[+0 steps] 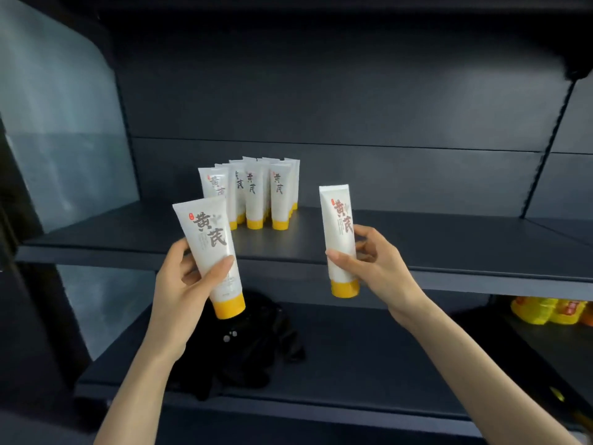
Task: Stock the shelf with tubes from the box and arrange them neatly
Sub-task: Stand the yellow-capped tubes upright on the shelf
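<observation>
My left hand (184, 284) grips a white tube with a yellow cap (210, 248), cap down and tilted left, in front of the shelf edge. My right hand (375, 264) holds a second identical tube (340, 232) upright, cap down, just before the shelf lip. On the dark grey shelf (417, 248), several matching tubes (253, 194) stand on their yellow caps in close rows, left of centre and towards the back. The box is out of sight.
A lower shelf (353, 348) holds a crumpled black item (253, 342) under my left hand. Yellow and orange packages (552, 311) sit at the far right on a lower level. A translucent side panel (64, 139) closes the left end. The shelf surface right of the standing tubes is bare.
</observation>
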The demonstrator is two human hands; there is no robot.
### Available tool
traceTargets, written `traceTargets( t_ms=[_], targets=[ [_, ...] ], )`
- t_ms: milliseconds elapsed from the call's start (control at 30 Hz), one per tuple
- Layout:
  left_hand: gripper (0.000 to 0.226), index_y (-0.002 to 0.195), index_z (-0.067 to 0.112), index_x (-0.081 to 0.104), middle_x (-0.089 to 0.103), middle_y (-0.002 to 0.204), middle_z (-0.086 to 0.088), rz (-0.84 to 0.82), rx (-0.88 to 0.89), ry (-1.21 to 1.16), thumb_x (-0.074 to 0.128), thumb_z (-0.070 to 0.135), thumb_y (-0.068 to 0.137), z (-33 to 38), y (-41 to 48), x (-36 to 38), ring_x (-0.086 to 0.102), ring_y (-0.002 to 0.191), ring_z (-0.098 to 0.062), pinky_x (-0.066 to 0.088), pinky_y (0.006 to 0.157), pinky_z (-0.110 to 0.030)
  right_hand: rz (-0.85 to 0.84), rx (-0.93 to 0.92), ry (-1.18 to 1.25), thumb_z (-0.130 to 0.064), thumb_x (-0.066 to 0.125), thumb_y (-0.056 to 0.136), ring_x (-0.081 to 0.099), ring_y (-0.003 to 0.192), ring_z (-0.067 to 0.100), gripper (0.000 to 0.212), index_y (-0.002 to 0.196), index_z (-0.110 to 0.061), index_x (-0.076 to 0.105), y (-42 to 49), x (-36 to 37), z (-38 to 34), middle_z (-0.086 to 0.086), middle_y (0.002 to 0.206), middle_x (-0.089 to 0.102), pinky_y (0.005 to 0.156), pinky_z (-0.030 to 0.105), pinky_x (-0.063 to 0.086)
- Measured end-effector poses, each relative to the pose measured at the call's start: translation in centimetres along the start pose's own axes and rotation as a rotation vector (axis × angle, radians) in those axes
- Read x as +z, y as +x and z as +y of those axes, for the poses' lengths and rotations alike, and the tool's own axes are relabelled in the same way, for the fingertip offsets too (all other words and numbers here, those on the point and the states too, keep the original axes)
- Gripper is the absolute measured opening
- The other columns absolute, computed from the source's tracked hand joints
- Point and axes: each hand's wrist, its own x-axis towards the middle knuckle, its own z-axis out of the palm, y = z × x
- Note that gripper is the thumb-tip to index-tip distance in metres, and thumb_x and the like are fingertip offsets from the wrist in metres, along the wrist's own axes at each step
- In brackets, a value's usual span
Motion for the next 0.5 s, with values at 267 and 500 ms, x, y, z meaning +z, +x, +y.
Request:
traceTargets(
  t_ms=[267,500],
  targets=[
    [0.048,0.113,0.028,0.056,0.069,0.105,0.019,-0.035,0.025,0.026,0.072,0.025,0.068,-1.0,6.7,-7.5,0.066,0.095,0.0,0.051,0.066,-0.01,0.081,-0.015,0.073,-0.025,0.075,0.08,0.066,0.099,0.02,0.049,0.121,-0.023,0.048,8.3,10.7,0.1,0.005,0.11,0.065,0.084,0.04,0.057],
    [0.043,0.113,0.027,0.055,0.069,0.106,0.012,-0.111,0.026,0.034,0.072,0.015,0.075,-2.2,10.2,-10.6,0.066,0.094,0.0,0.051,0.064,-0.01,0.16,0.017,-0.057,-0.024,0.073,0.082,0.061,0.103,0.018,0.058,0.13,-0.018,0.04,13.7,15.7,2.3,0.0,0.119,0.057,0.085,0.036,0.055]
  ],
)
